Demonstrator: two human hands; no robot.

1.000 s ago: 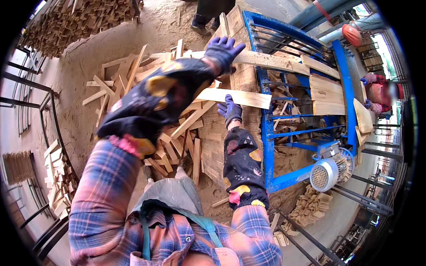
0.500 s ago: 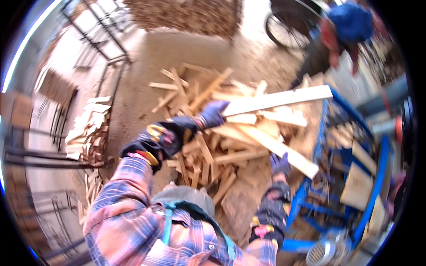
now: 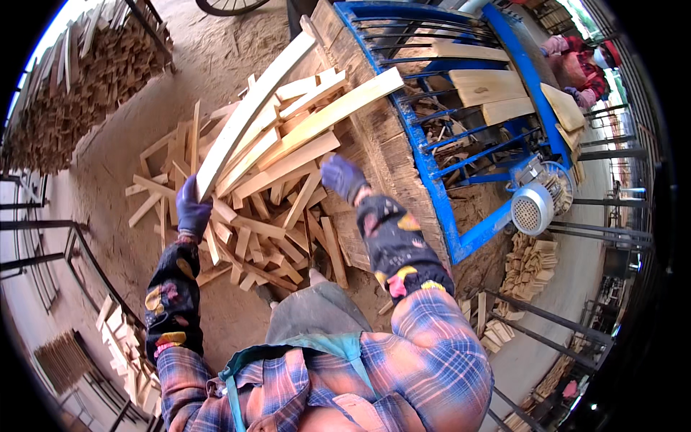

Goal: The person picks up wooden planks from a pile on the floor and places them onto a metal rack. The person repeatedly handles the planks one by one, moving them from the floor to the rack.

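Observation:
A long pale wooden board (image 3: 255, 108) slants up and away over a heap of loose wooden slats (image 3: 252, 237). My left hand (image 3: 193, 207), in a purple glove, grips the board's near end. Its far end reaches the edge of a rough wooden tabletop (image 3: 381, 144). My right hand (image 3: 342, 178), also gloved in purple, hovers beside the tabletop near the ends of some planks. It appears empty, with its fingers loosely extended. Another long plank (image 3: 338, 115) lies across the heap, its end resting toward the blue frame.
A blue metal frame with black bars (image 3: 432, 144) adjoins the tabletop, with boards (image 3: 489, 88) on it and a motor (image 3: 533, 207) at its near corner. A person in red (image 3: 583, 68) stands beyond it. Stacked wood (image 3: 79, 86) stands far left, above dark metal racks (image 3: 72, 245).
My view has turned right, bringing the blue frame further in. The board in my left hand now points away rather than rightward. A person in blue has left the view.

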